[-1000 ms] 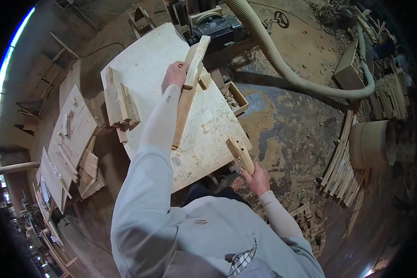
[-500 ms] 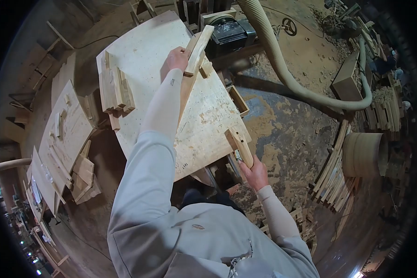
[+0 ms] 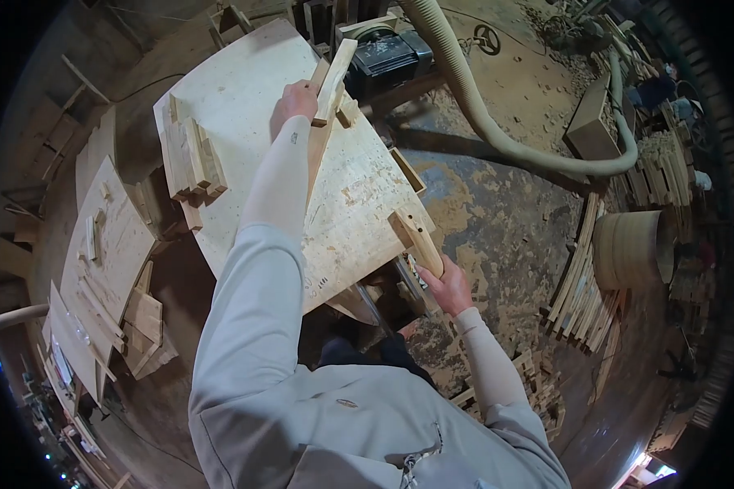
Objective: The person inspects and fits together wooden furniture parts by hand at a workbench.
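My left hand [image 3: 296, 101] is closed at the far part of a pale plywood tabletop [image 3: 253, 73], its fingers against a wooden strip [image 3: 335, 81] that slants along the far right edge. The strip hides some fingertips. My right hand [image 3: 448, 288] is wrapped round the near end of a rounded wooden bar [image 3: 421, 244] with dark holes in it. This bar lies at the tabletop's near right corner, its far end over the board. Between the hands, a thin wooden board [image 3: 318, 159] runs along the top, and sawdust and shavings are scattered there.
Several wooden pieces [image 3: 192, 155] are stacked on the tabletop's left side. A black motor [image 3: 387, 61] stands beyond it, and a thick ribbed hose [image 3: 465, 94] curves down to the right. Long wooden strips [image 3: 583, 285] lie on the floor by a round drum [image 3: 634, 247]. Plywood sheets [image 3: 110, 236] stand at left.
The whole view has shifted slightly, so the tabletop sits a little further left. Both hands stay on the same wooden pieces, with little visible movement.
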The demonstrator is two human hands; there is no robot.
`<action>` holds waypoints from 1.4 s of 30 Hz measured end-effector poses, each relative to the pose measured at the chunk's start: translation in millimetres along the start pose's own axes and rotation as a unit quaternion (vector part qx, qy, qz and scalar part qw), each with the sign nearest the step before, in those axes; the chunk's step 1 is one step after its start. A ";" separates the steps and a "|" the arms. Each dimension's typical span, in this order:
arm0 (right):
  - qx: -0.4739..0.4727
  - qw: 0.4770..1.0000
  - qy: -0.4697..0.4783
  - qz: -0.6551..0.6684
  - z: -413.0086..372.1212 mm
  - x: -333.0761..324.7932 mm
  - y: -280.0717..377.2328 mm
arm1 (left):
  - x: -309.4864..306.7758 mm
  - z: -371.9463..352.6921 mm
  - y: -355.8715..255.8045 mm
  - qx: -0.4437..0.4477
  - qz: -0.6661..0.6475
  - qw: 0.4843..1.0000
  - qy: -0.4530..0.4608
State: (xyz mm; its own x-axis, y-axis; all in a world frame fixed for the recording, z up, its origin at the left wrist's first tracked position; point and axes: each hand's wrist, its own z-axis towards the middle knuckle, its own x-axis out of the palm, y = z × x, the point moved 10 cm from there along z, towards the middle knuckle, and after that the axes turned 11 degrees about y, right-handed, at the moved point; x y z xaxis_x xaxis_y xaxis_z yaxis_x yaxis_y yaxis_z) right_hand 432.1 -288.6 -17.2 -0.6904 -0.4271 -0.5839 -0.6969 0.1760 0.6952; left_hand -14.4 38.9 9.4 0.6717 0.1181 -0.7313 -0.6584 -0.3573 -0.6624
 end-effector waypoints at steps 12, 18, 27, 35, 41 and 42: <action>0.010 1.000 0.020 -0.009 -57.7 1.2 -42.9 | 4.8 -49.9 7.5 0.116 -0.017 0.986 -0.121; 0.021 0.999 0.023 -0.023 -71.2 -4.5 -63.6 | 11.3 -100.8 -16.7 0.215 0.028 0.971 -0.103; 0.009 0.999 0.023 -0.032 -99.2 -10.0 -72.6 | 50.9 -93.7 15.5 0.054 -0.049 0.997 -0.041; 0.016 0.998 0.028 -0.052 -106.5 -7.4 -79.3 | 54.1 -89.6 -1.5 0.054 -0.042 0.994 -0.086; 0.028 0.998 0.029 -0.057 -78.1 -5.8 -57.5 | 39.0 -52.8 -2.7 0.017 -0.086 0.994 -0.064; 0.029 0.997 0.030 -0.059 -70.2 -5.0 -52.7 | 35.9 -44.5 -6.8 0.016 -0.079 0.995 -0.061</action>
State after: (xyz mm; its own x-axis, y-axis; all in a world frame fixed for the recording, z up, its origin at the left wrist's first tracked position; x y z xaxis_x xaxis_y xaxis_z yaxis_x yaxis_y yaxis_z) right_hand 486.0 -358.0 -21.5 -0.5905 -0.5004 -0.6332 -0.7844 0.1711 0.5962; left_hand 29.3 4.3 -5.1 0.7231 0.2830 -0.6302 -0.5593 -0.2956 -0.7745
